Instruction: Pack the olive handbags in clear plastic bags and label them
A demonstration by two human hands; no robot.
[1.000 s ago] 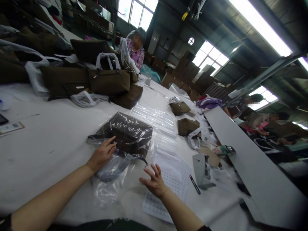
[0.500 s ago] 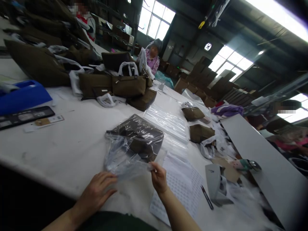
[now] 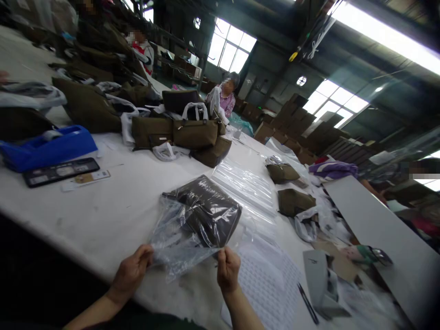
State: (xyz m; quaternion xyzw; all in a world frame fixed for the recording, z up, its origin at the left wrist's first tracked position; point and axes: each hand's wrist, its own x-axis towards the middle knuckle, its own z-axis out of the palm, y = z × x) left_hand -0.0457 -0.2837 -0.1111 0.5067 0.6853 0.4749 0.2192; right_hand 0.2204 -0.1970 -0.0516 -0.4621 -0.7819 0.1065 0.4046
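A dark brown bag (image 3: 209, 206) lies inside a clear plastic bag (image 3: 172, 224) on the white table (image 3: 113, 220). The plastic's loose open end points toward me. My left hand (image 3: 133, 270) is closed on the near left corner of the plastic. On the right corner, my right hand (image 3: 227, 270) pinches the same plastic, which is stretched between both hands. Flat clear plastic bags (image 3: 244, 188) lie just beyond the wrapped bag. Under and beside my right forearm is a printed sheet (image 3: 268, 279).
Brown bags (image 3: 194, 133) are piled at the back left, near a blue tape dispenser (image 3: 68, 142) and a black phone-like object (image 3: 62, 172). At right are black tweezers or snips (image 3: 308, 302), a grey dispenser (image 3: 318, 284) and two brown bags (image 3: 295, 201). People stand farther off.
My left hand has closed on the plastic, having been open beside it. The plastic's open end is now pulled taut between my hands. The view has shifted slightly left.
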